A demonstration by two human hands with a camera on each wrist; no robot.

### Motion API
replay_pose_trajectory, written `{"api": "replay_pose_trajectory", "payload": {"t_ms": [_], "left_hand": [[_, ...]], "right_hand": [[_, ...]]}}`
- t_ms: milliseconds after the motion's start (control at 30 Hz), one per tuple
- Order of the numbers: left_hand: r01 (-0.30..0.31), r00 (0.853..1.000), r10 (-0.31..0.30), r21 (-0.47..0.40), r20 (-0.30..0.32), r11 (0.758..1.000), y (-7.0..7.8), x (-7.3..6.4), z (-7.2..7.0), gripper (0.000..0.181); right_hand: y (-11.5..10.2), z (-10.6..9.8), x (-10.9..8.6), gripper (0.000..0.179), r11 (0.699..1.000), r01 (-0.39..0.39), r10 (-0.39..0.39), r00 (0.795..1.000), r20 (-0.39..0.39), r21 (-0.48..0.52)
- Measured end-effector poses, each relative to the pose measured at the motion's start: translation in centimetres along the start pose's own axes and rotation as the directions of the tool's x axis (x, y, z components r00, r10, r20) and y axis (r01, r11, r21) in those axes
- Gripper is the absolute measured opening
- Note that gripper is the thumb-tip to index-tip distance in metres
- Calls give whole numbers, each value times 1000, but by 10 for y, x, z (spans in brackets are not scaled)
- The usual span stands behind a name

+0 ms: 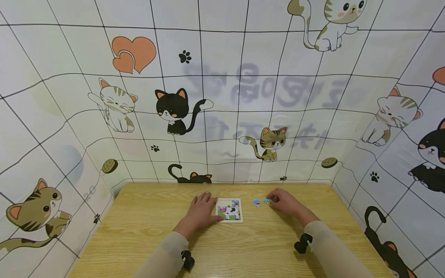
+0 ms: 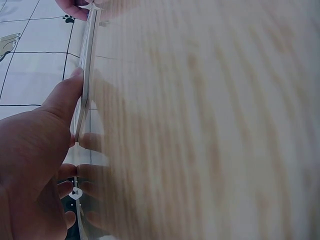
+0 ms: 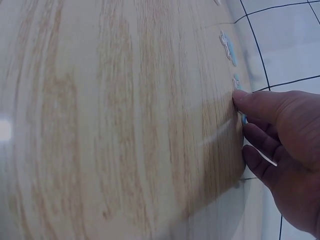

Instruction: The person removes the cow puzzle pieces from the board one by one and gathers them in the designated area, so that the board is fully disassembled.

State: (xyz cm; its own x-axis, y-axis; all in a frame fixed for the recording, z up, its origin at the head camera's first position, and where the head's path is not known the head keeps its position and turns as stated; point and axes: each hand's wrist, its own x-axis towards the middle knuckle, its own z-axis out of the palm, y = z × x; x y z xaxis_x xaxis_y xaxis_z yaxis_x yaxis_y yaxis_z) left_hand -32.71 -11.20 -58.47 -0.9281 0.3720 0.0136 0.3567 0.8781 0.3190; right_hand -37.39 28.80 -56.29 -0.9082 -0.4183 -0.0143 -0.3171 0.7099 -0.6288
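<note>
A small jigsaw board (image 1: 232,222) with a pale rim and a cow picture lies on the table; its upper left part shows bare backing. My left hand (image 1: 201,212) rests at the board's left side, fingers stretched out and thumb on its lower left corner. In the left wrist view that thumb (image 2: 65,97) lies along the board's edge. To the right of the board, my right hand (image 1: 283,202) pinches a blue and green jigsaw piece (image 1: 267,201) at the tabletop, partly covered by the fingertips. Another jigsaw piece (image 1: 256,202) lies just left of it.
The wooden table (image 1: 146,224) carries the board and pieces. Behind it and along both sides hangs a white gridded cloth (image 1: 222,50) printed with cartoon cats, meeting the table's far edge a little beyond the hands.
</note>
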Motion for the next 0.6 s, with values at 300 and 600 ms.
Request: {"api": "replay_pose_trajectory", "payload": {"t_ms": [300, 600], "left_hand": [[-2, 1000, 2, -1, 3, 1000, 1, -1, 0, 91], [0, 1000, 0, 9, 7, 1000, 0, 1, 1, 92]], "right_hand": [[-2, -4, -2, 29, 1000, -18, 17, 1000, 14, 13], [-5, -7, -5, 37, 994, -67, 66, 998, 14, 89]]}}
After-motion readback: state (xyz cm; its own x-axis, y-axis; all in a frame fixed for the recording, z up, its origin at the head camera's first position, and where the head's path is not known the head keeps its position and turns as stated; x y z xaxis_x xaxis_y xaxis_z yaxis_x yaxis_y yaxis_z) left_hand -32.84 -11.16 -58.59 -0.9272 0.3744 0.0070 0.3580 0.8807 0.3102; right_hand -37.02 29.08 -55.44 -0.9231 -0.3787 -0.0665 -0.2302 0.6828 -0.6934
